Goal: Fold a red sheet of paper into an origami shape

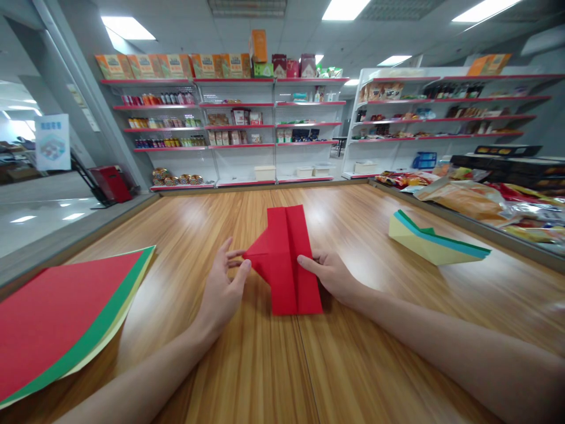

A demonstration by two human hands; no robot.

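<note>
- Stocked shelves [241,113] at rear, beyond a wood-grain table [189,218].
- At mid-table: red paper [279,259], folded, pointed at its left end.
- Pinching that pointed end with left hand [225,288], thumb against fingertips.
- Pinching opposite edge with right hand [338,274], thumb on top, fingers behind.
- Paper boat [435,241] to right; sheet stack [66,312] to left.

Shelves [236,162], white with red edges; orange boxes [174,66] on top, bottles [170,142] in rows below. Sign [52,141], pale blue, at left, near a red box [111,181]. Snack bags [468,201], piled at right beside black boxes [507,168]. Ceiling lights [345,8], lit.
</note>
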